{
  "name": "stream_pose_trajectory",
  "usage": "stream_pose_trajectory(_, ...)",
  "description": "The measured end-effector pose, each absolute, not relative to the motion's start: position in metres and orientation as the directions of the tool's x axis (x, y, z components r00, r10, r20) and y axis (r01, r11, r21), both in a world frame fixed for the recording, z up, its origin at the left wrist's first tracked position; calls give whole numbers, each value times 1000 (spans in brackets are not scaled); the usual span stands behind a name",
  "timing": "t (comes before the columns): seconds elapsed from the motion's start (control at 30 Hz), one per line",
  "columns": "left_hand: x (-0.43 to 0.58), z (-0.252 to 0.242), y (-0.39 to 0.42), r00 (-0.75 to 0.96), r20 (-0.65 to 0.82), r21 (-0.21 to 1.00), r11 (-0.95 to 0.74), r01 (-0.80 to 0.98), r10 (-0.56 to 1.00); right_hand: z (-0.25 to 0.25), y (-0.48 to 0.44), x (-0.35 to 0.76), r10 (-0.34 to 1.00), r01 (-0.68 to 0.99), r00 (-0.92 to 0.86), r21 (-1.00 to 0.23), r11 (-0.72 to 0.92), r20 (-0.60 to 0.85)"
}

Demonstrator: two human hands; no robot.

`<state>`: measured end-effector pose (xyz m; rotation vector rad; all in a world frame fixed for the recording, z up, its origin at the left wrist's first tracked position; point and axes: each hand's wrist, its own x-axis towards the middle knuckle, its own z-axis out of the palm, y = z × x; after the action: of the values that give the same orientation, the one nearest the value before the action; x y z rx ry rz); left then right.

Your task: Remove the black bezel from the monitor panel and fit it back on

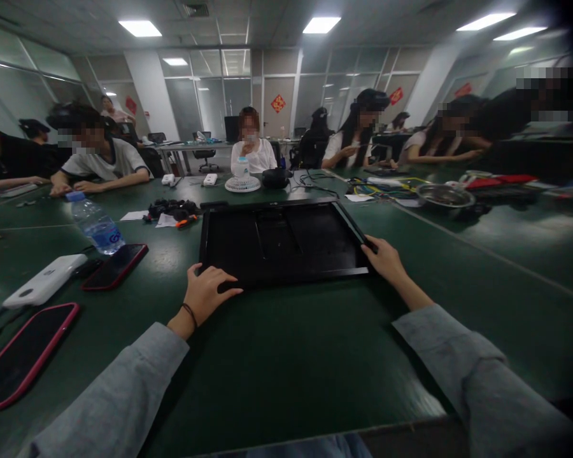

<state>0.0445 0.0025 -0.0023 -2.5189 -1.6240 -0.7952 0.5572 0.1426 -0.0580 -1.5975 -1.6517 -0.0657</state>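
Note:
A flat black rectangular panel [286,238] with a raised frame lies on the green table [286,356] in front of me. My left hand [207,292] rests on its near left corner, fingers spread and bent over the edge. My right hand [384,257] grips the near right corner, fingers curled around the frame's side. Both arms wear grey sleeves, and a dark band circles my left wrist.
At the left lie two red-cased phones [117,266] [21,356], a white power bank [45,280] and a water bottle [95,226]. Behind the panel are black parts [172,208], a small white fan [242,183], cables [377,187] and a metal bowl [445,196]. Several people sit round the table.

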Motion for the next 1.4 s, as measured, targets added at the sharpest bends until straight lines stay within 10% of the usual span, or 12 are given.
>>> stream_pose_trajectory(0.23,24,-10,21,-110,601,342,-130,931,792,-60,139,556,862,821,162,-551,153,480)
stream_pose_trajectory(0.5,-24,-33,56,-283,209,698,60,714,936,-56,127,540,856,849,152,-508,142,494)
stream_pose_trajectory(1.03,-22,-12,43,-323,175,368,242,898,930,-41,112,512,885,891,130,-444,94,448)
stream_pose_trajectory(1.4,-33,-21,53,-334,131,637,179,750,933,-46,117,517,844,856,178,-503,121,506)
